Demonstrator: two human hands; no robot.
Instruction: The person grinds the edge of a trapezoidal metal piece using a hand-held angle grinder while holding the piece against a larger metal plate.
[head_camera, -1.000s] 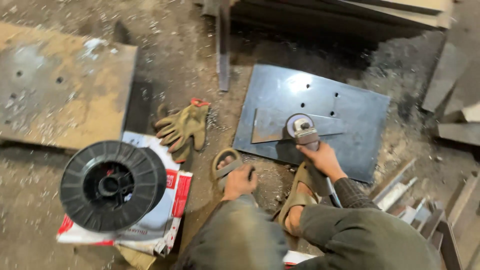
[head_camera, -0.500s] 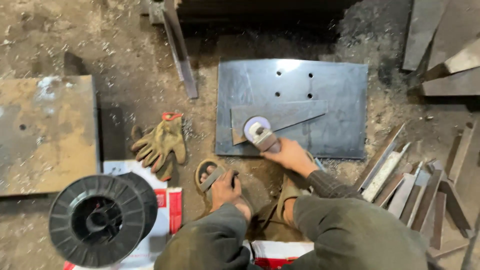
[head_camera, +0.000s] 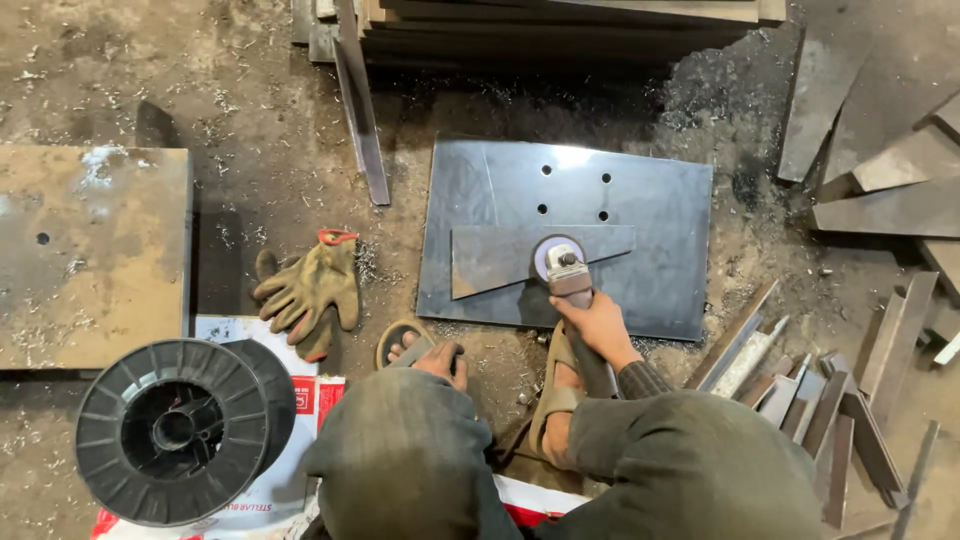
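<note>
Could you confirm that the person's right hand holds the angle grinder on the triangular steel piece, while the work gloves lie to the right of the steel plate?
Not quite: the work gloves lie to the left of the steel plate, not the right, as the head view shows. The rest holds: the right hand holds the angle grinder on the triangular steel piece.

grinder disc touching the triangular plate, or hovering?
Cannot tell. In the head view the angle grinder, held in the right hand, has its disc overlapping the triangular plate, but seen from straight above, neither contact nor gap shows.
</note>
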